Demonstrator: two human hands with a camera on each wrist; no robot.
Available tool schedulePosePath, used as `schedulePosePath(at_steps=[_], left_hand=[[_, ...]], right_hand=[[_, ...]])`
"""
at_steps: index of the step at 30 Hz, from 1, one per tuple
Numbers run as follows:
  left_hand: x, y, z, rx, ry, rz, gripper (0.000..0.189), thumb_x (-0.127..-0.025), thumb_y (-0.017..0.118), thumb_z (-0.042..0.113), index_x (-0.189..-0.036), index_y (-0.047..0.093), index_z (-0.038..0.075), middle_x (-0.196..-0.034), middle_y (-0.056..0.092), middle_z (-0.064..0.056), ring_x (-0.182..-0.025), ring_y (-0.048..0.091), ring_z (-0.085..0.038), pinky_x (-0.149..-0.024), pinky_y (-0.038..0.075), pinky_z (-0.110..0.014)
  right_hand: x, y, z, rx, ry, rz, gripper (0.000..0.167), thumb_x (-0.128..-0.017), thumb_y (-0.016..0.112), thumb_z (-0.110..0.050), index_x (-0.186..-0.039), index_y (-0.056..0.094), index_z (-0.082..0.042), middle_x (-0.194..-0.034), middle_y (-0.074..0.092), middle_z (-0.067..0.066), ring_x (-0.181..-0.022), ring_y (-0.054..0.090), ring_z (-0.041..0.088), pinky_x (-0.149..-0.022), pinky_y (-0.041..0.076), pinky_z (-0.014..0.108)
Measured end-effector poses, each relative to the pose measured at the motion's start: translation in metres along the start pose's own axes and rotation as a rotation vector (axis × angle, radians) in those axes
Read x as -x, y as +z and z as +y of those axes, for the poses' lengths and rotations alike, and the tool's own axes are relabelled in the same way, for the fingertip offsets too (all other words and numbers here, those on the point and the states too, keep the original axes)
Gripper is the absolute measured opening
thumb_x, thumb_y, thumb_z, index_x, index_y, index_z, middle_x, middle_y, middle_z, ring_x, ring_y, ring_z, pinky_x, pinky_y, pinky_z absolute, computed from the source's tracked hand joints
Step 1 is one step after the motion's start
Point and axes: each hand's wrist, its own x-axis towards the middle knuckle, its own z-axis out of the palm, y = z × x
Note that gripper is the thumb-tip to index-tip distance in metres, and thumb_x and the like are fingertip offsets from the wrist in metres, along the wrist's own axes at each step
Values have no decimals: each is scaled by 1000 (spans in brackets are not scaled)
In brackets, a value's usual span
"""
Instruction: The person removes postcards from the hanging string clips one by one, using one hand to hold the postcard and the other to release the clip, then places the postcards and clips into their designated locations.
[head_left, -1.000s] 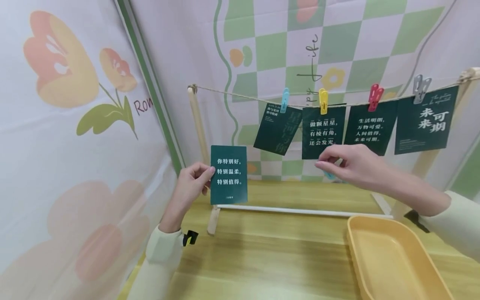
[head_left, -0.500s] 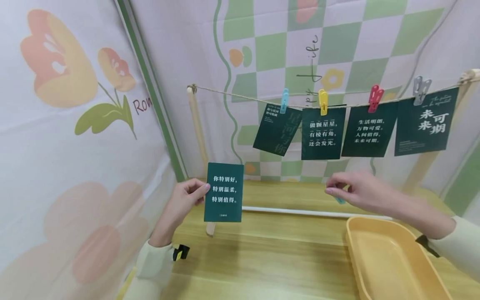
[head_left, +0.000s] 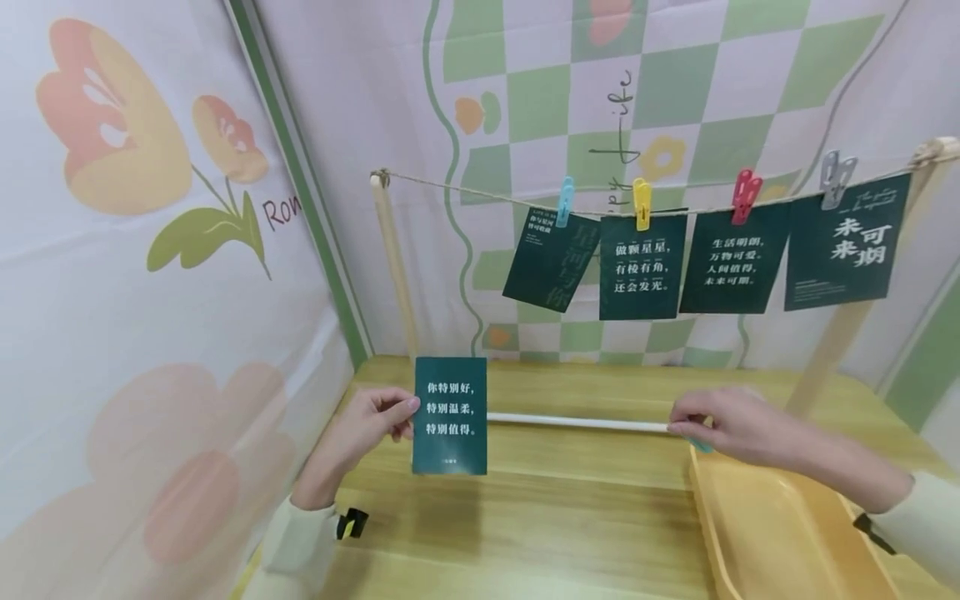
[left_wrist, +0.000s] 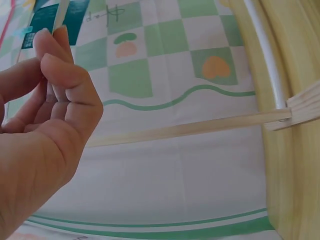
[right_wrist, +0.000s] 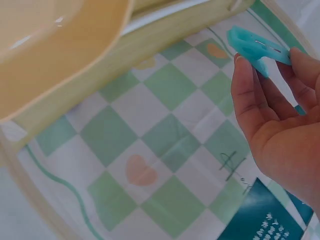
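My left hand (head_left: 369, 427) pinches a dark green card (head_left: 450, 417) with white writing by its left edge, upright above the table. In the left wrist view the card shows only as a thin, pale edge at the fingertips. My right hand (head_left: 726, 421) holds a teal clothespin (right_wrist: 252, 46) between thumb and fingers, over the far left corner of the yellow tray (head_left: 780, 533). Behind both hands a twine line (head_left: 457, 187) bears several green cards. A light blue clothespin (head_left: 566, 202), a yellow one (head_left: 642, 204), a red one (head_left: 746, 197) and a grey one (head_left: 836, 181) clip them.
The line runs between a thin left wooden post (head_left: 393, 258) and a right post (head_left: 832, 358). A white rod (head_left: 577, 421) crosses low behind the hands, above the wooden table (head_left: 555, 517). Printed cloth (head_left: 337, 100) stands behind and at the left.
Both hands have come down away from the line, the left with the card, the right with the teal clothespin. The right hand has also moved slightly right. The hanging cards stay put.
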Motion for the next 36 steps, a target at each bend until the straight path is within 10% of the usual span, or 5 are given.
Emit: schedulePosePath(at_steps=[24, 36], left_hand=[[5, -8, -42, -38, -21, -181, 21, -99, 59, 20, -98, 67, 0, -76, 65, -19, -62, 64, -19, -55, 52, -23], [6, 3, -71, -15, -172, -249, 22, -97, 61, 20, -93, 68, 0, -77, 68, -10, -65, 71, -31, -55, 51, -26]], right_hand=[[49, 31, 55, -103, 12, -185, 35, -81, 75, -8, -65, 48, -23, -63, 40, -21, -59, 30, -11, -50, 30, 15], [67, 49, 59, -32, 60, -205, 37, -76, 78, -10, -66, 45, -21, -62, 35, -21, -60, 29, -10, -51, 27, 16]])
